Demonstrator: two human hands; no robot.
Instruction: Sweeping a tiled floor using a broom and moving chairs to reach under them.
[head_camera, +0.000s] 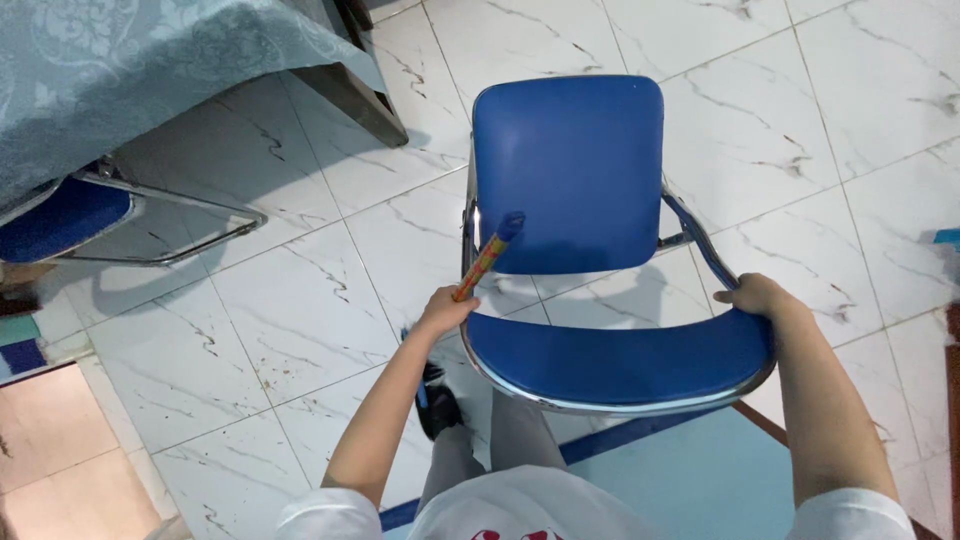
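1. Fingers of the left hand (445, 308) are closed around the lower end of a stick (489, 256) with an orange patterned shaft and a blue tip; the same hand sits at the left front corner of the blue chair (568, 170), touching or just beside the seat edge.
2. Fingers of the right hand (757, 296) are wrapped over the right edge of the chair's seat (620, 360), close to where the chrome armrest (700, 240) comes down.
3. From the left hand the stick's long axis runs up and to the right, its blue tip lying over the lower left part of the chair's backrest.
4. The chair faces the person, seat nearest, backrest farther away; both hands are on it, one at each side of the seat.
5. Both forearms are stretched forward and down, bare below short white sleeves.
6. Left of the chair, well apart, a counter under a pale blue cloth (130, 70) stands on the white marbled floor (300, 300), with a second blue chair (60, 220) partly beneath it.
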